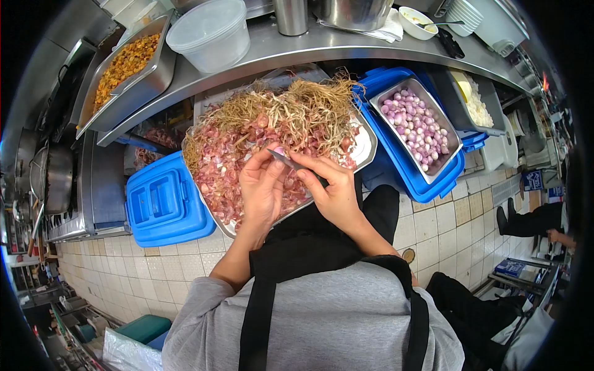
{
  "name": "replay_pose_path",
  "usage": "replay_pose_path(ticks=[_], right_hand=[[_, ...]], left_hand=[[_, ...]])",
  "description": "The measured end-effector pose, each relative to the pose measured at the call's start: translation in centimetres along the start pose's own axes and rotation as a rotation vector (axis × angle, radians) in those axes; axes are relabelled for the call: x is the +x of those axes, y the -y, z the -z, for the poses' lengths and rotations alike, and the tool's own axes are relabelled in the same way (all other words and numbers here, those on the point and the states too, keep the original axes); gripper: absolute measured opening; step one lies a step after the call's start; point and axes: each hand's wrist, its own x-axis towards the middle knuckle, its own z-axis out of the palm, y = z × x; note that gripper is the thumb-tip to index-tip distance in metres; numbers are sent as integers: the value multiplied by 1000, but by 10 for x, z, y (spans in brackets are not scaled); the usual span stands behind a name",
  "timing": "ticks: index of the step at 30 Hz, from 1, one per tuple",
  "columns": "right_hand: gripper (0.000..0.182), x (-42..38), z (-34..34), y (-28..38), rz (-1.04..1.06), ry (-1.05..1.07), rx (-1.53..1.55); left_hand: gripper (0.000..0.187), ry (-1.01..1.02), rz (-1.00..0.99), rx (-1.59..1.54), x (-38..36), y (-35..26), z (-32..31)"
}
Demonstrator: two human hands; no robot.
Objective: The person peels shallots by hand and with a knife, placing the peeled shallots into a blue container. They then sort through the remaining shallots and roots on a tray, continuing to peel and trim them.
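My left hand (pixel 262 185) pinches a small purple shallot (pixel 279 150) between thumb and fingertips. In my right hand (pixel 333 190) is a small knife (pixel 283 159), its blade up against the shallot. Both hands are over a large metal tray (pixel 369 143) heaped with reddish shallot skins (pixel 219 176) and, toward the far side, dry stringy roots (pixel 309 102). To the right, peeled shallots (pixel 414 123) fill much of a rectangular metal pan (pixel 455 152), which rests on a blue lid. My fingers partly cover the shallot, so how much of it is peeled cannot be told.
A blue lidded bin (pixel 170 207) stands left of the tray. The steel counter (pixel 278 54) ahead carries a plastic tub (pixel 210 40), a pan of orange diced food (pixel 127 68) and a white bowl (pixel 416 25). Other people (pixel 532 219) are at the right, on the tiled floor (pixel 427 229).
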Motion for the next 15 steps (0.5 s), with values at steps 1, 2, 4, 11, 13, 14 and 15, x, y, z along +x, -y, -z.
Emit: replay_pose_path(ticks=[1,2,4,11,13,14,15], right_hand=[[31,0,-2,-1,29,-27,10],[31,2,-2,-2,30,-36,37],[30,4,-4,-4,33,-53,93],[25,6,0,4,-32,10,147],[23,6,-2,3,40,-21,116],[22,6,-3,1,31,-33,138],[21,5,-4,-2,22,-46,160]], left_hand=[[28,15,-7,0,0,1,1],[28,31,-14,0,0,1,2],[28,36,3,-8,-4,2,3],[30,16,63,4,-4,-4,4],[30,43,55,17,-3,-4,4],[29,57,51,24,-3,-4,4],[29,51,56,25,-4,-3,4]])
